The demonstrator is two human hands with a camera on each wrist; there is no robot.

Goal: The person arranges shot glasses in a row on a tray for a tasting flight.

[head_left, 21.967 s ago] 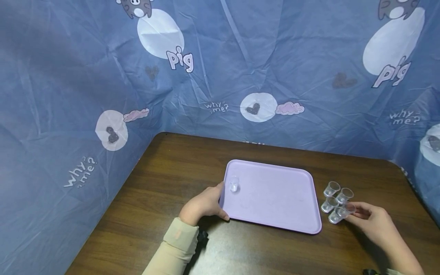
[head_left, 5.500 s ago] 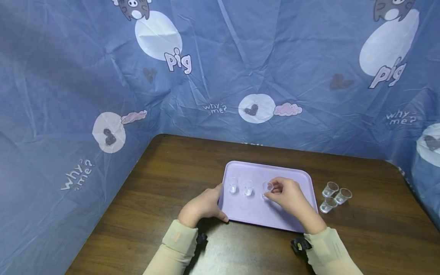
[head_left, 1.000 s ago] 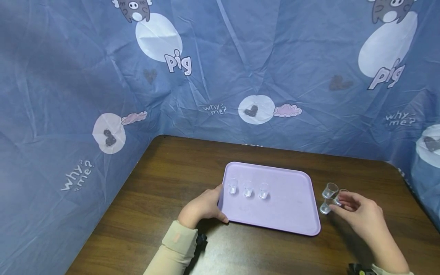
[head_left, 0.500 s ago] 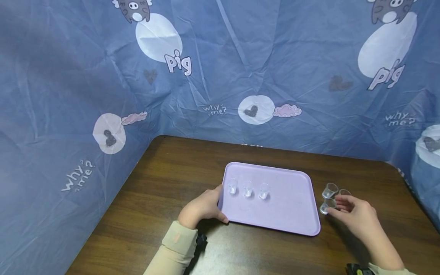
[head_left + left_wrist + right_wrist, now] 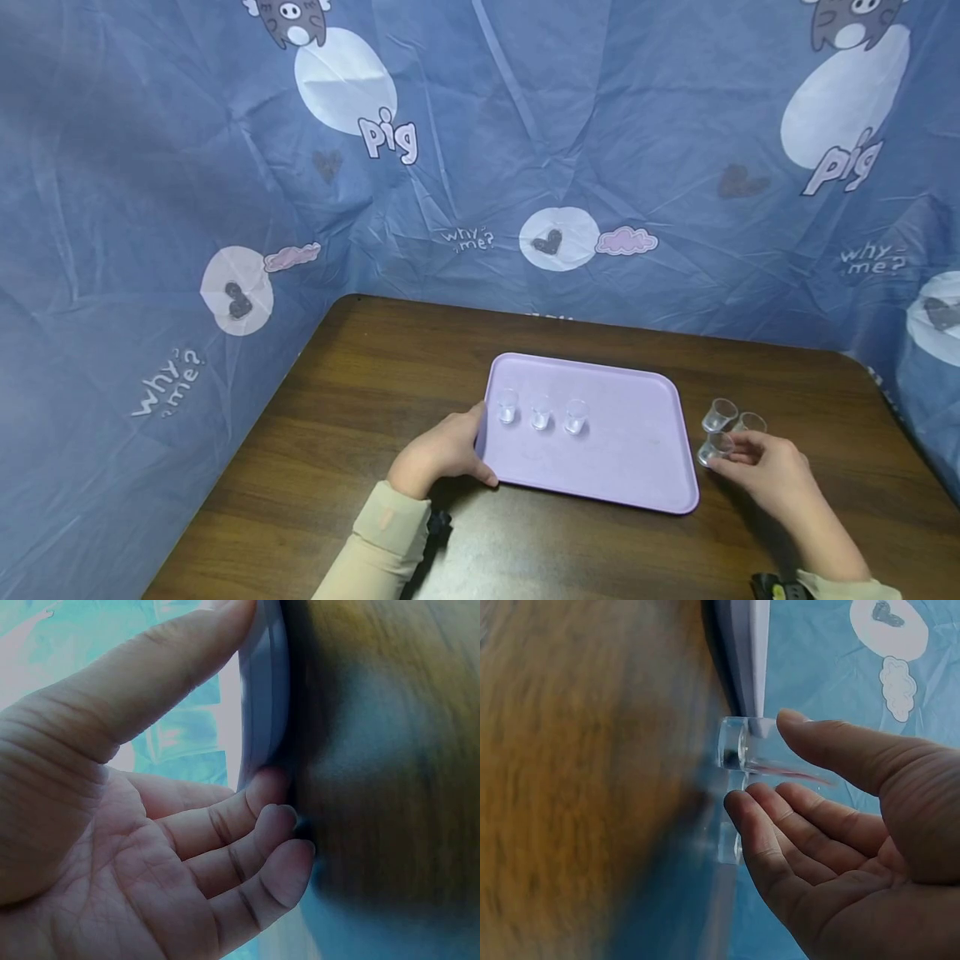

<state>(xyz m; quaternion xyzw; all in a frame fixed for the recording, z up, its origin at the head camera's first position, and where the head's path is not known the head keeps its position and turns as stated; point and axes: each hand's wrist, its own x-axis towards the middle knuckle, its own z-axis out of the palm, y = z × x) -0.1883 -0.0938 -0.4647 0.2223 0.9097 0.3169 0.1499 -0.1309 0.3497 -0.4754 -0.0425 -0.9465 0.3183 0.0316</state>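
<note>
A lilac tray (image 5: 630,458) lies on the wooden table, with three clear shot glasses (image 5: 540,414) standing in a row on its left half. My left hand (image 5: 442,454) holds the tray at its near left corner; in the left wrist view, thumb and curled fingers meet the tray's edge (image 5: 264,690). Right of the tray, my right hand (image 5: 772,475) has thumb and fingertips around the nearest shot glass (image 5: 712,451) of a cluster of three. That glass (image 5: 733,744) shows between thumb and fingers in the right wrist view. Fingers partly cover the cluster's right-hand glass (image 5: 750,422).
Another upright shot glass (image 5: 720,414) stands just behind the one in my right hand. The brown table (image 5: 360,375) extends around the tray. A blue printed cloth (image 5: 450,183) hangs along the table's back and left sides.
My right hand has shifted slightly left, from beside the right-hand glass to around the nearest one. The left hand and the tray have stayed put.
</note>
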